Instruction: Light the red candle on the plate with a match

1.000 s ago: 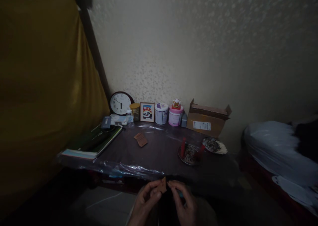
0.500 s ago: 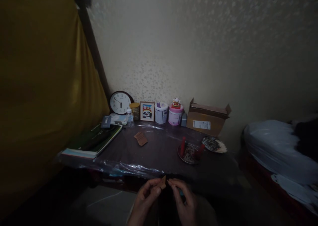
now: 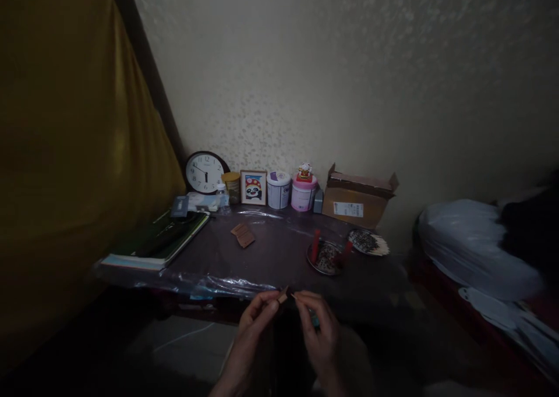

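Observation:
My left hand [image 3: 255, 322] and my right hand [image 3: 317, 327] meet in front of the near edge of the dark table [image 3: 279, 257]. Both pinch a small brown piece [image 3: 283, 296] between their fingertips, left from the left side, right from the right. The fingers of both hands are curled. More small brown pieces [image 3: 242, 235] lie on the table farther back. The room is dim and fine detail of the held piece is hard to see.
A round tray with red sticks [image 3: 326, 256], a patterned plate with pale sticks [image 3: 369, 243], a cardboard box [image 3: 357, 200], two tubs [image 3: 290, 192], a framed picture [image 3: 253, 188], a clock [image 3: 204, 172] and books [image 3: 159, 243]. A yellow curtain [image 3: 65, 152] hangs left; a plastic-wrapped bundle [image 3: 476, 245] lies right.
The view has shifted a little to the right and down. My hands stay together on the brown piece, which now shows smaller between the fingertips.

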`<action>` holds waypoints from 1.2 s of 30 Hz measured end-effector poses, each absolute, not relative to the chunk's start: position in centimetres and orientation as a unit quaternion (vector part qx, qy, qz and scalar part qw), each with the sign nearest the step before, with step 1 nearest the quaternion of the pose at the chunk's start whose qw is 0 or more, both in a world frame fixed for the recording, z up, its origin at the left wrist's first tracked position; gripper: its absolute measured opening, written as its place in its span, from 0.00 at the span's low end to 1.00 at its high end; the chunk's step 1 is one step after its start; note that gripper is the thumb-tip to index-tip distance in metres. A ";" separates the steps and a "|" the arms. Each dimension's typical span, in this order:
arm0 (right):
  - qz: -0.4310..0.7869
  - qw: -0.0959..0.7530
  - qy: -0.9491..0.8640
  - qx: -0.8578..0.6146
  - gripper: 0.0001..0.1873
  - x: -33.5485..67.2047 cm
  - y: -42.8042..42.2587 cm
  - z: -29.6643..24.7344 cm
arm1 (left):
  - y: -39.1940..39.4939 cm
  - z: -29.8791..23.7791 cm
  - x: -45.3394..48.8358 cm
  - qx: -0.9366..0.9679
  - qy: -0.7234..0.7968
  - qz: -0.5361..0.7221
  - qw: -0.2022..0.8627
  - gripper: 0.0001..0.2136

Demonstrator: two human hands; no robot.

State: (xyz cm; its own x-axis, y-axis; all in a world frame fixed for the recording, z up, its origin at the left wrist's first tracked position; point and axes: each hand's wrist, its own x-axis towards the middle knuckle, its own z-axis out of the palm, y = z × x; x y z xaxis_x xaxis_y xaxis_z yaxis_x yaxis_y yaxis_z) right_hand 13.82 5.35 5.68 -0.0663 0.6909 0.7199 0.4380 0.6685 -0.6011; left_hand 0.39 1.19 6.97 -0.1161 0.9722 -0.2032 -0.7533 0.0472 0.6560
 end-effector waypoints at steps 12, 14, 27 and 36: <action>0.086 0.534 -0.756 -0.368 0.13 14.8 6.3 5.2 | 1.5 6.5 0.4 0.192 0.346 0.674 0.623 0.10; 0.084 0.549 -0.729 -0.400 0.15 14.9 7.8 3.1 | 1.5 6.3 0.4 0.193 0.346 0.674 0.623 0.10; 0.130 0.605 -0.668 -0.414 0.07 14.3 6.2 5.6 | 1.4 5.6 0.4 0.181 0.336 0.665 0.641 0.09; 0.140 0.558 -0.729 -0.371 0.08 14.1 5.0 6.1 | 1.5 5.5 0.2 0.188 0.339 0.661 0.642 0.08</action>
